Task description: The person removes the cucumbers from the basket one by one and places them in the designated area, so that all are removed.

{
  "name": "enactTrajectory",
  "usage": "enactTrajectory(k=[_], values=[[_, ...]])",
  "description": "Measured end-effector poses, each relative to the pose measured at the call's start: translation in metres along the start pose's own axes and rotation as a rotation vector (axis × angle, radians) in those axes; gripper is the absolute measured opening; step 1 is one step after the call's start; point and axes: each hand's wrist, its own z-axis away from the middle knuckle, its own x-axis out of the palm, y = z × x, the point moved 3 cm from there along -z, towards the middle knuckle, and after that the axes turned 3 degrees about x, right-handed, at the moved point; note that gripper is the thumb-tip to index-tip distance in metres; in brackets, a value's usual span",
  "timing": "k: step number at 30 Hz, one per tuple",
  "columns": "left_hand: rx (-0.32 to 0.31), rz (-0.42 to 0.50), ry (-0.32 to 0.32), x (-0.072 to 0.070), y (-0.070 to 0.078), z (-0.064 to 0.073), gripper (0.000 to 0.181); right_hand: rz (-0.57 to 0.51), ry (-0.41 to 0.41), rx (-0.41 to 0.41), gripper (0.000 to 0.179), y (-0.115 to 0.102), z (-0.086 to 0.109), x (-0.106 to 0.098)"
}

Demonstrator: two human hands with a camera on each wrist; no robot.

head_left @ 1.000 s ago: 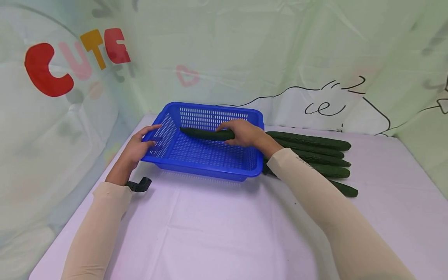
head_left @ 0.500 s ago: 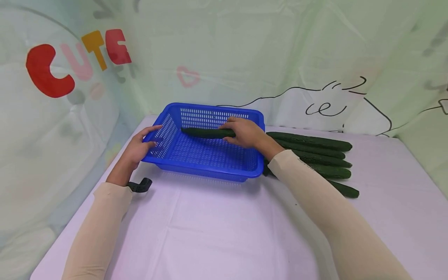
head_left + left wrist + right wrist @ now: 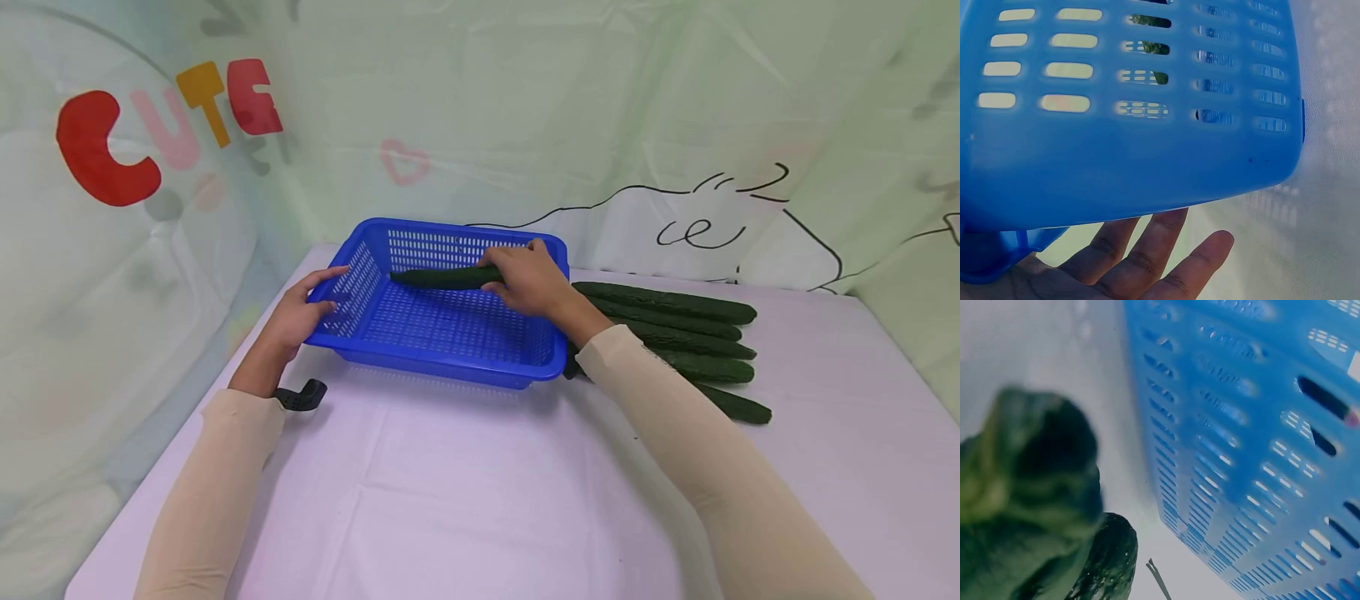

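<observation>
A blue slotted plastic basket [image 3: 450,360] stands toward the back of the table. My left hand [image 3: 294,317] holds its left rim, and part of that hand [image 3: 1141,262] shows past the basket's edge in the left wrist view. Inside the basket, a long dark green cucumber [image 3: 438,279] lies along the back, its stem end toward the left. My right hand [image 3: 531,279] reaches over the right rim and grips the cucumber's right end between thumb and fingers. That grip is out of sight in the right wrist view, where the basket's side wall [image 3: 1210,437] fills much of the picture.
Several more cucumbers [image 3: 667,302] lie side by side just right of the basket, partly beneath my right forearm. A black strap piece [image 3: 302,396] sticks out at my left wrist. Printed cloth [image 3: 487,108] hangs behind the table and along its left side.
My right hand has shifted slightly, and one of its fingers now shows raised near the basket's back rim. The cucumber and basket have hardly moved. My left hand stays at the left rim.
</observation>
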Motion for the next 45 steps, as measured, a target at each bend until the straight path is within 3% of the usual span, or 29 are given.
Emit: enactTrajectory(k=[5, 9, 21, 31, 45], values=[[-0.004, 0.001, 0.007, -0.002, -0.001, 0.002, 0.060, 0.130, 0.105, 0.021, 0.031, 0.000, -0.001, 0.000], [-0.003, -0.003, 0.012, -0.002, -0.001, 0.002, 0.060, 0.146, 0.164, 0.032, 0.029, 0.000, 0.000, 0.000], [-0.001, -0.008, 0.014, -0.003, -0.004, 0.001, 0.060, -0.031, 0.204, 0.087, 0.024, 0.003, 0.005, -0.003], [-0.019, 0.005, -0.010, 0.008, 0.004, -0.007, 0.059, -0.237, 0.265, 0.146, 0.024, 0.016, 0.016, -0.017], [-0.016, -0.005, 0.008, -0.001, -0.003, -0.005, 0.059, -0.276, 0.289, 0.131, 0.026, 0.018, 0.019, -0.020]])
